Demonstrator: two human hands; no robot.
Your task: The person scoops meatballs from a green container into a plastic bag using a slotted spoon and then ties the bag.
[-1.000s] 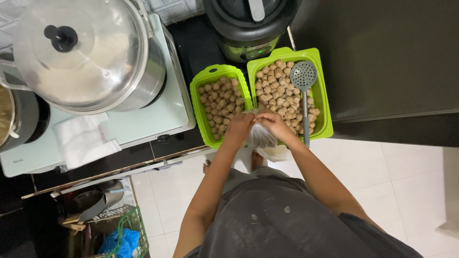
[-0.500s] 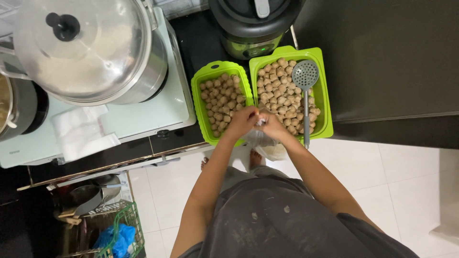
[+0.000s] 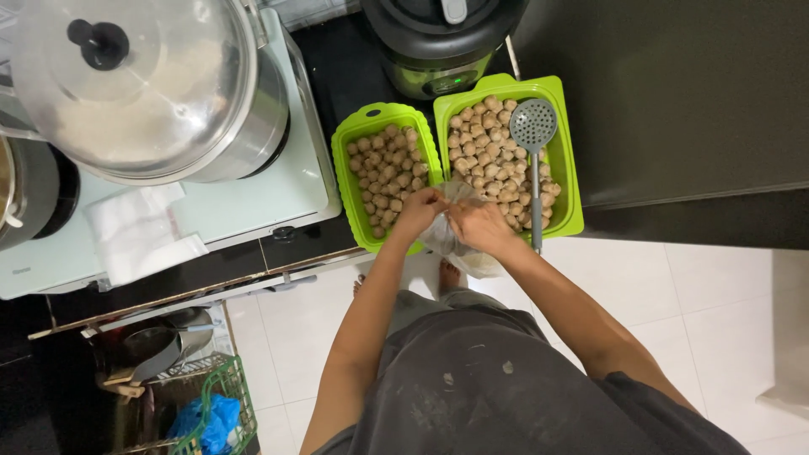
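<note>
Bag, clear thin plastic, crumpled, pinched between both hands

A clear plastic bag is gripped by both hands, left and right, at the table's front edge, over two green plastic trays of brown meatballs; a grey slotted ladle rests across the right tray.

**Clear plastic bag at counter edge**

You hold a thin, clear plastic bag, crumpled and hanging limp past the counter edge. Its mouth is bunched at 12 o'clock, pinched between your fingertips. It sits at 6 o'clock of the gap between two green trays. Contents cannot be made out.
</note>
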